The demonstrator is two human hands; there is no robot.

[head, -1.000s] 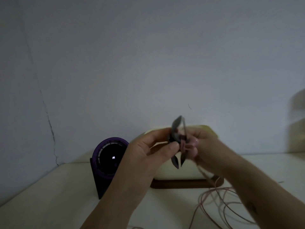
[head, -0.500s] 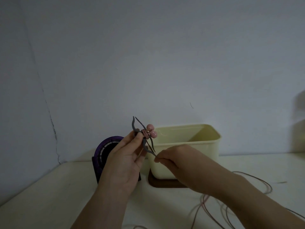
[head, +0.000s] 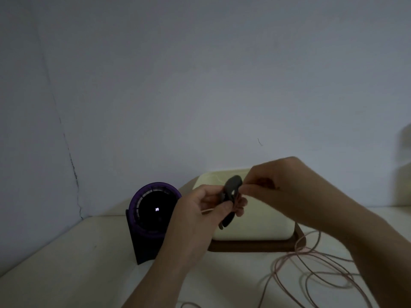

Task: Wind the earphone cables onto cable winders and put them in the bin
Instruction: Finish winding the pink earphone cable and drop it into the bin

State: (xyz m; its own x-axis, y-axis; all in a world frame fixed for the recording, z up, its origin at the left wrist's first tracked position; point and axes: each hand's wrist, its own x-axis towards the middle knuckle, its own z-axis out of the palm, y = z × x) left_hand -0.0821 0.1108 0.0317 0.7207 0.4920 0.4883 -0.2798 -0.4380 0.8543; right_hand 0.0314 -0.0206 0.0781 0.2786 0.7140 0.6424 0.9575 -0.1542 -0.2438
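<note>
**Both hands on the winder, in front of the bin**

The left hand (head: pixel 200 210) grips a dark grey cable winder (head: pixel 231 196) between thumb and fingers, holding it up in front of the cream bin (head: pixel 255 223). The right hand (head: pixel 278 185) is pinched shut at the winder's upper end — whether on the cable or the winder itself cannot be told. The pink earphone cable (head: pixel 311 263) trails down from the hands and lies in loose loops on the counter (head: pixel 66 263), right of the bin's brown tray (head: pixel 255 246). A purple round device (head: pixel 153 210) with a lit display stands left of the bin.
</note>
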